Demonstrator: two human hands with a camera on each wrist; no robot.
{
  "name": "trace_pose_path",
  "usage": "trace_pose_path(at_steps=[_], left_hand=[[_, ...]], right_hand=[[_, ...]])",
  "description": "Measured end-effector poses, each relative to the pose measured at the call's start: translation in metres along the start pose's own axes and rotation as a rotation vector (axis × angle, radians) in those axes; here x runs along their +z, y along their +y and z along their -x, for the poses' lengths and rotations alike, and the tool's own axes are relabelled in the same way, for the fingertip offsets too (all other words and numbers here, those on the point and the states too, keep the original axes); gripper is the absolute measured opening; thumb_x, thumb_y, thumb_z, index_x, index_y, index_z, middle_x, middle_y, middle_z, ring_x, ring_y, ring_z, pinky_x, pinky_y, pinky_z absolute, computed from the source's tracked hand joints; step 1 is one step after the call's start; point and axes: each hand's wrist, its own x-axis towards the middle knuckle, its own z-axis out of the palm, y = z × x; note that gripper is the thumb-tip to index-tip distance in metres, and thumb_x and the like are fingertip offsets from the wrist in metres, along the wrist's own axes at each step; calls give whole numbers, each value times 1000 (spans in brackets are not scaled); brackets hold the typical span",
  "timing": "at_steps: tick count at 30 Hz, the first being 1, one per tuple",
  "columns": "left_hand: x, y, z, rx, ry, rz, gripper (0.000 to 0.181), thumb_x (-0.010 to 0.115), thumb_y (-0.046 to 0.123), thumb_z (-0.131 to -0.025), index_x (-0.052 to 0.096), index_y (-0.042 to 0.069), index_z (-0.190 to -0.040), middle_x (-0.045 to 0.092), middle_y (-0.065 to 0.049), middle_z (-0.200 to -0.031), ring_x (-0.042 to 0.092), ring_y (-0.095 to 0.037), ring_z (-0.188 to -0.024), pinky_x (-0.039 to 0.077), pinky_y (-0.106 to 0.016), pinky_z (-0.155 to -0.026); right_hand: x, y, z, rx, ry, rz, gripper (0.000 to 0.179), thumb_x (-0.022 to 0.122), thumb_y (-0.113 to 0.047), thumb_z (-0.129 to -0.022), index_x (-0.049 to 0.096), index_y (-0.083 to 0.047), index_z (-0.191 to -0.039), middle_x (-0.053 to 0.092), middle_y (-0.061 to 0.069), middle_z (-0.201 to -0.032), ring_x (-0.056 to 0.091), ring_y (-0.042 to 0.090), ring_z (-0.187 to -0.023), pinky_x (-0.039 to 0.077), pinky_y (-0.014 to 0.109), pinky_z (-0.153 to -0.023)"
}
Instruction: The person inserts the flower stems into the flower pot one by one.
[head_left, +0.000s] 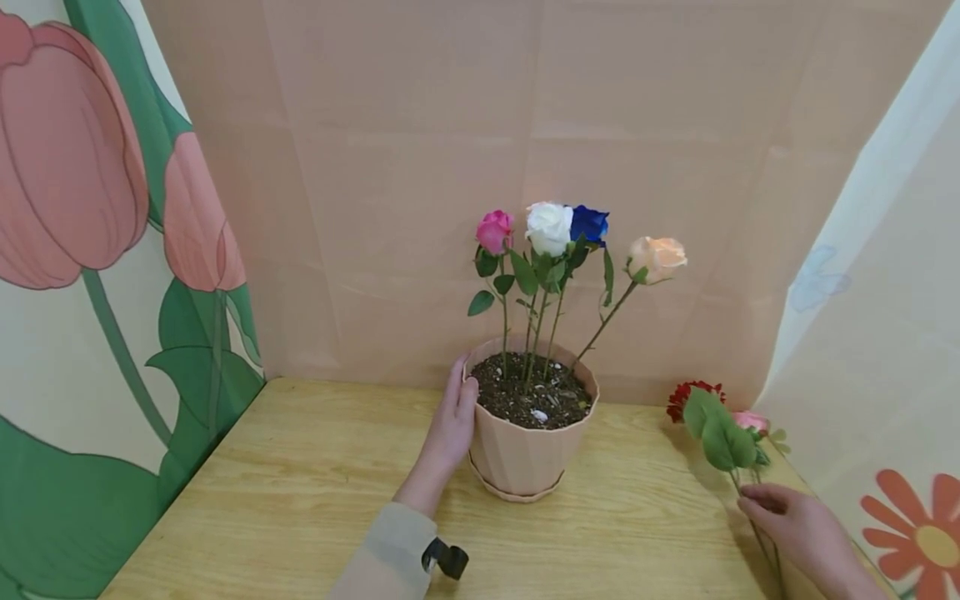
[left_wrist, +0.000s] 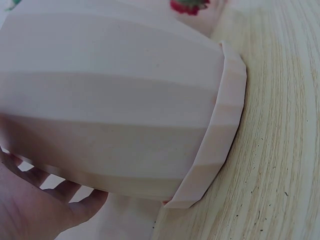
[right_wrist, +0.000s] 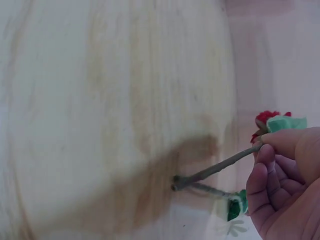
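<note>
A pale pink flowerpot point(head_left: 525, 458) filled with dark soil point(head_left: 510, 404) stands on the table. My left hand point(head_left: 452, 421) holds its left side, the thumb near the rim. In the left wrist view, the fingers point(left_wrist: 90, 204) bend around the pot wall and partly disappear behind it. At the right, my right hand point(head_left: 806, 529) pinches the stem point(right_wrist: 225, 164) of a red ruffled flower point(head_left: 678, 400) with large green leaves point(head_left: 720, 433) between thumb and fingertips. A pink flower point(head_left: 752, 422) lies beside it, its stem close to the pinched one.
Planted in the soil are a magenta rose point(head_left: 495, 232), a white rose point(head_left: 550, 227), a blue rose point(head_left: 589, 223) and a peach rose point(head_left: 657, 258) leaning right. Behind the wooden table point(head_left: 322, 483) hangs a plain pinkish backdrop point(head_left: 390, 208). Flower-printed panels point(head_left: 75, 167) flank both sides.
</note>
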Motion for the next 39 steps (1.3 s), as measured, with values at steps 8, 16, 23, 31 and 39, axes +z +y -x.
trace_pose_path(at_steps=[8,16,23,31,39], left_hand=[[0,-1,0,2,5,-9,58,35,39,-121,26,28,-177,33,-12,-178,35,-43,-159,27,-66,-129],[0,1,2,3,9,-11,57,36,38,-121,28,27,-176,34,-13,-178,35,-45,-159,27,-67,-128],[0,2,1,-1,2,-4,58,36,39,-121,26,27,-177,33,-14,-178,34,-45,-160,27,-67,-128],[0,1,2,8,12,-7,57,36,38,-121,28,26,-176,34,-15,-177,35,-46,-159,27,-68,-128],[0,0,2,-1,7,-11,58,36,39,-121,27,26,-176,32,-14,-178,33,-45,-160,27,-68,-128]], right_hand=[[-6,-17,6,-40,46,-31,66,64,-49,-112,67,9,-142,78,22,-124,76,30,-104,62,36,-76],[-12,-33,10,-55,93,-72,69,61,-51,-113,64,9,-147,78,20,-126,74,11,-94,59,28,-71],[-18,-51,14,-57,142,-120,65,59,-50,-114,65,7,-146,78,19,-126,70,0,-92,59,25,-70],[-16,-75,23,-133,277,-167,54,64,-42,-114,69,5,-140,80,19,-121,68,-9,-85,55,16,-67],[-13,-105,29,-224,370,-377,43,73,-24,-110,70,12,-133,78,-20,-107,70,-12,-90,60,13,-74]])
